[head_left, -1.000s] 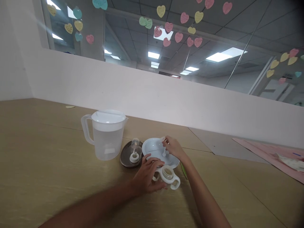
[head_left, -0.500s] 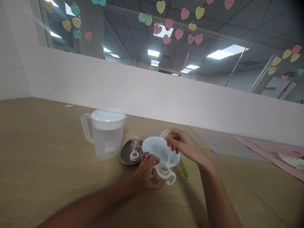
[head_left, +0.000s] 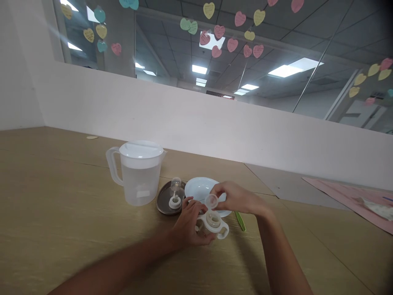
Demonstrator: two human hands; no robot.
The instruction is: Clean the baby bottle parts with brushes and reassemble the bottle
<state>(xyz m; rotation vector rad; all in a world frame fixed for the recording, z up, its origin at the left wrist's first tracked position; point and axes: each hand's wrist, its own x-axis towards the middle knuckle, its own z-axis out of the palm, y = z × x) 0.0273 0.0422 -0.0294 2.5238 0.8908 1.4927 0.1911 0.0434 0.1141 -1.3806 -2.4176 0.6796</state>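
Observation:
My left hand [head_left: 194, 224] is wrapped round a baby bottle [head_left: 213, 221] with a white two-handled holder, its mouth open and tilted towards me. In my right hand [head_left: 231, 198], the fingers pinch a small translucent straw piece with a round top [head_left: 211, 201]. That top hangs just above the bottle's mouth; its stem is largely hidden, and I cannot tell how deep it reaches. Left of my hands, a dark round tray [head_left: 162, 208] bears a clear dome cap [head_left: 176, 184] and a white collar ring [head_left: 175, 202]. Behind my hands stands a white bowl [head_left: 196, 185], partly covered by them.
A lidded translucent pitcher [head_left: 139, 180] with liquid stands left of the tray. Beside the bowl lies a green handle [head_left: 240, 221]. A pink mat [head_left: 333, 188] with a crumpled white item [head_left: 377, 208] is at far right. A white wall [head_left: 184, 110] rises behind the table.
My right hand has come down and slightly left, bringing the straw piece's round top from above the bowl to just over the bottle's mouth. My left hand keeps holding the bottle.

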